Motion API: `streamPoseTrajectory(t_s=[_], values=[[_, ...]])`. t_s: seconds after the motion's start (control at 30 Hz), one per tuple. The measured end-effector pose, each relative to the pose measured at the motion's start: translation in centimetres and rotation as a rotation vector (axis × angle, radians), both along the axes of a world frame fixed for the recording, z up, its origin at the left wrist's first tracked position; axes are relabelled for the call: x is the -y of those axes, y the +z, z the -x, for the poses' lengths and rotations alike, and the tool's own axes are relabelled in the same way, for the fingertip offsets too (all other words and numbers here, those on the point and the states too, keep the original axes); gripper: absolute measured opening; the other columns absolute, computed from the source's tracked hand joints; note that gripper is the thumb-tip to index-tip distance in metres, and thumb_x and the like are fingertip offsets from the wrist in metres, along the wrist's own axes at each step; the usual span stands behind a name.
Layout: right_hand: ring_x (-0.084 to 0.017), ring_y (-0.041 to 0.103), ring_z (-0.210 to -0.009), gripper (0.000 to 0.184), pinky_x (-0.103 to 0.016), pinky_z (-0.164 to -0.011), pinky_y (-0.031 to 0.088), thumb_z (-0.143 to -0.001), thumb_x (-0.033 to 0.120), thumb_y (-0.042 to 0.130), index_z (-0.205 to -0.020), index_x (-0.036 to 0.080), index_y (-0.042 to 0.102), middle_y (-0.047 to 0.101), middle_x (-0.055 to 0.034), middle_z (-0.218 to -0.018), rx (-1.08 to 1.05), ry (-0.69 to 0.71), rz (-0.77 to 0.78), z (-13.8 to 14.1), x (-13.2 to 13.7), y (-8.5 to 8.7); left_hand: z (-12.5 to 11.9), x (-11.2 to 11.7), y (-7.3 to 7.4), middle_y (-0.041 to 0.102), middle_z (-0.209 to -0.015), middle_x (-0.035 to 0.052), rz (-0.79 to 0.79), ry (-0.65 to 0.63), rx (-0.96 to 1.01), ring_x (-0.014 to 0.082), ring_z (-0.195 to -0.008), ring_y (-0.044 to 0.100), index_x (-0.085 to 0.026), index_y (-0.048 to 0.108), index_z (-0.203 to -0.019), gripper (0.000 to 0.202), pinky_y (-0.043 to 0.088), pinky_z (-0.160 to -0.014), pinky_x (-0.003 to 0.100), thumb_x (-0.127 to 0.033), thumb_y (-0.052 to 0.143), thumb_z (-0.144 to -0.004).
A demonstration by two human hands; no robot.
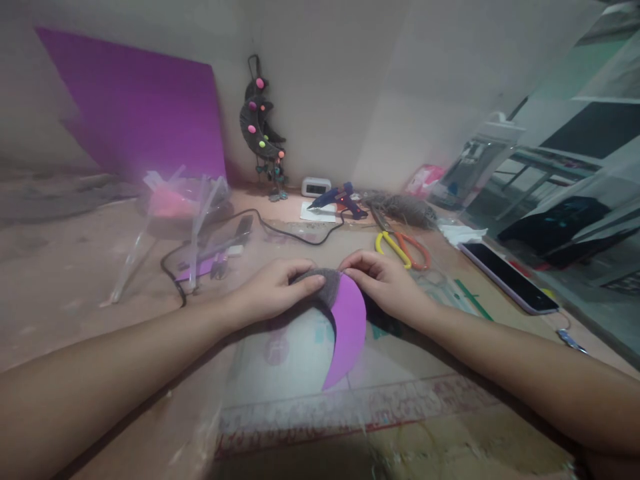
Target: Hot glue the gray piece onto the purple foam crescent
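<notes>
Between my two hands is a purple crescent-moon cutout (351, 327), its pointed tip hanging down toward me. Its upper end is covered in grey yarn (329, 285). My left hand (280, 287) is closed on this covered end, thumb on top. At the top edge, where grey meets purple, my right hand (377, 280) pinches with thumb and forefinger, seemingly on the yarn; the strand itself is too fine to make out. Just beyond my right hand lie scissors (403, 248) with one yellow and one orange handle.
A glue gun (340, 199) with a lit red light rests at the back, its cord crossing leftward. Behind are a grey yarn bundle (405, 208), a small clock (316, 187) and a hanging moon ornament (260, 123). A phone (507, 277) lies right; glue sticks (133, 263) stand left.
</notes>
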State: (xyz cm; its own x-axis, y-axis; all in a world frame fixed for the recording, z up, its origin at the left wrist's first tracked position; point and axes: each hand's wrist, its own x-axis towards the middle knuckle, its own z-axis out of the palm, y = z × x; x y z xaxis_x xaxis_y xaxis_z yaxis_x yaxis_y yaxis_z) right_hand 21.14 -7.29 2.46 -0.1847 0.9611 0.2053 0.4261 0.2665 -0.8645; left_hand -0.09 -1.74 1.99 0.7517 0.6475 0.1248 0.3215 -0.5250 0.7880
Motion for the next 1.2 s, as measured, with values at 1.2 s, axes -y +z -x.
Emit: streamPoseTrajectory(t_s=[1.2], values=[[-0.014, 0.053, -0.069, 0.025, -0.025, -0.060, 0.041, -0.086, 0.040, 0.055, -0.079, 0.017, 0.060, 0.058, -0.0006, -0.073, 0.129, 0.060, 0.102, 0.5, 0.3, 0.2, -0.2, 0.2, -0.2, 0.057, -0.069, -0.0012, -0.073, 0.067, 0.026, 0.0129, -0.065, 0.051, -0.017, 0.059, -0.076, 0.033, 0.038, -0.058, 0.024, -0.044, 0.046, -0.089]])
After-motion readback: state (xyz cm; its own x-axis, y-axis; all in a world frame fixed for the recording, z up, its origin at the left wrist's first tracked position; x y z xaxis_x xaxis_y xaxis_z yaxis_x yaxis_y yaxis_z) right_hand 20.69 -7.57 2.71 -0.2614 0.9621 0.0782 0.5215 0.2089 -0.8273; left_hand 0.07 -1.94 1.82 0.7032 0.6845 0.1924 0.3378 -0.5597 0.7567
